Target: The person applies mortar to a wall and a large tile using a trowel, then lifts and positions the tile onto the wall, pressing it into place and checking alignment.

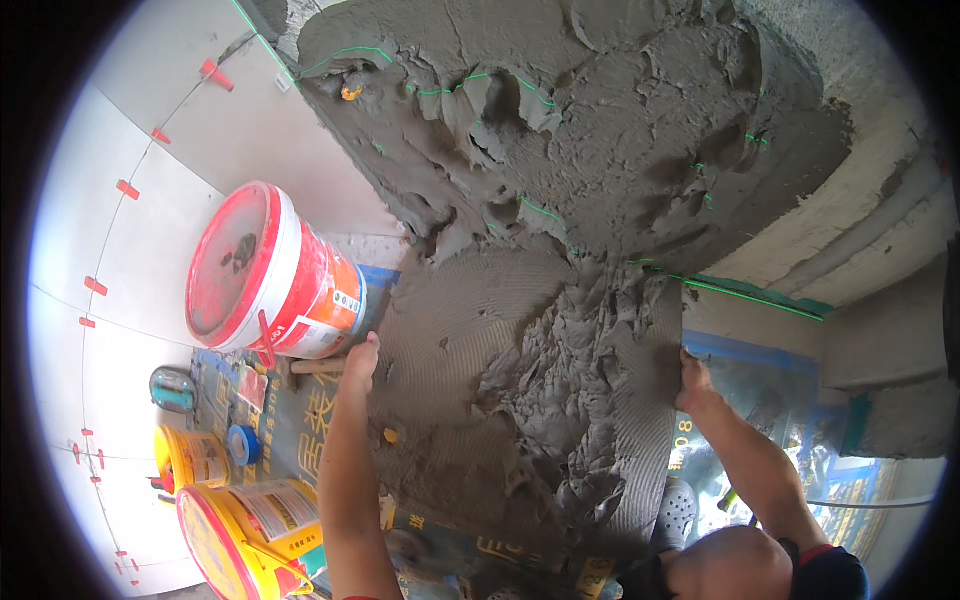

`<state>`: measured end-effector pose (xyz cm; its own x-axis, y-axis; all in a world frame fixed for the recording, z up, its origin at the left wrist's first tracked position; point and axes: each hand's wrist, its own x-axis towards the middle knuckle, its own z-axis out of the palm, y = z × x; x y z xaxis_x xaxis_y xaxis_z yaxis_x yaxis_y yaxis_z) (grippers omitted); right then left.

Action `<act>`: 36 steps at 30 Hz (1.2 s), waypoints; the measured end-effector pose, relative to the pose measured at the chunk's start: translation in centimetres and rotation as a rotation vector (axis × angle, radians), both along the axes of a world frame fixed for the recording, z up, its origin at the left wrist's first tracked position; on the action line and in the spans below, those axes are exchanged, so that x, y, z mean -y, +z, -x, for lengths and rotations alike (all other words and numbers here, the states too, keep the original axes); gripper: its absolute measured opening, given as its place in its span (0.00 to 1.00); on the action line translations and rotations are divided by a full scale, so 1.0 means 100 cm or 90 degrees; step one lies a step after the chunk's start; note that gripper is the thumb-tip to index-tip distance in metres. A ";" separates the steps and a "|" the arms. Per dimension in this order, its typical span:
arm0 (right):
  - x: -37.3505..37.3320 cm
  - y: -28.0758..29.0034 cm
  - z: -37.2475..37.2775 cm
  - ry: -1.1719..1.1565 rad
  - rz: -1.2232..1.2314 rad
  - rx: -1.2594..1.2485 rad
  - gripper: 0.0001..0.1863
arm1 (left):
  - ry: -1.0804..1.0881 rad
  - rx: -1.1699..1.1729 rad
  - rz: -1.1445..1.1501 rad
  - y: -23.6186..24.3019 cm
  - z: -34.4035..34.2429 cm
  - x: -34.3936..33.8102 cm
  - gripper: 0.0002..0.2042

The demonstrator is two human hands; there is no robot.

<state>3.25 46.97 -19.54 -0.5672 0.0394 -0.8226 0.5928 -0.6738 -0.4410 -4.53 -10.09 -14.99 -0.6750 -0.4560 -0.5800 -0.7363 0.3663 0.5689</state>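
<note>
Both my hands hold up a large tile (470, 310) by its opposite edges, its face toward me coated in grey mortar. Fine comb ridges run along the upper left and right side, and a thick rough heap of mortar (560, 385) covers the middle. My left hand (362, 362) is closed on the left edge, its fingers partly hidden. At the right edge my right hand (693, 383) grips with the fingers mostly out of sight. Beyond the tile's far edge spreads a wet, lumpy mortar bed (620, 130) crossed by broken green laser lines.
A red and white bucket (235, 265) stands left of the tile, near a tiled wall (130, 230) with red clips. Yellow buckets (235, 530) and a blue tape roll (243, 445) sit at lower left. My shoe (676, 510) is close below the tile. A concrete ledge (880, 240) borders the right.
</note>
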 end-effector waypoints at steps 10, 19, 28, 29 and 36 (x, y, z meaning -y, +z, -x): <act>-0.006 -0.007 -0.006 -0.017 -0.033 0.010 0.25 | -0.023 0.019 0.018 -0.003 -0.008 0.003 0.36; 0.008 0.019 -0.005 -0.039 -0.055 0.036 0.28 | -0.028 0.007 0.030 -0.005 -0.006 0.006 0.35; -0.001 0.003 -0.019 -0.034 -0.073 0.036 0.32 | -0.027 -0.024 0.040 -0.013 -0.012 0.011 0.34; 0.001 0.007 -0.022 -0.038 -0.078 0.035 0.32 | -0.028 -0.024 0.039 -0.015 -0.013 0.012 0.34; 0.002 0.001 -0.038 -0.040 -0.012 0.006 0.34 | -0.039 -0.036 0.055 -0.011 -0.029 0.032 0.34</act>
